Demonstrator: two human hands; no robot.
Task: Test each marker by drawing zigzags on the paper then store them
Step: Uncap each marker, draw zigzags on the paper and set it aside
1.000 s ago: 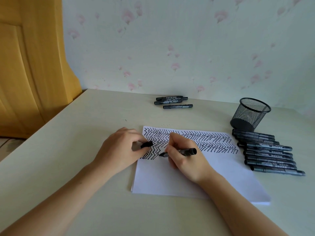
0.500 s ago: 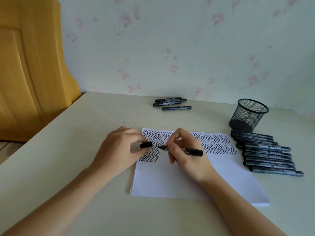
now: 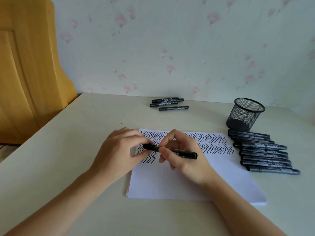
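A black marker (image 3: 177,151) lies level in the air just above the paper (image 3: 196,181), held between both hands. The right hand (image 3: 185,155) grips its barrel with curled fingers. The left hand (image 3: 119,154) pinches the cap (image 3: 148,146) and has it on the marker's left end. Half a second ago the cap was apart from the tip, and a second ago the tip was down on the sheet drawing; now the cap meets the marker, so this one looks tested and is likely being closed for storing.

The paper lies at the middle of the desk (image 3: 68,133), with rows of black zigzags (image 3: 214,143) across its far part and a short new row near the left hand. Its near half is blank.

To the right of the paper, a row of markers (image 3: 264,152) lies side by side. Just beyond them, at the far right, stands a black mesh cup (image 3: 245,114), with nothing seen standing in it. Far across the desk, by the wall, lies a small group of markers (image 3: 168,103). A yellow wooden panel (image 3: 25,65) rises at the left.
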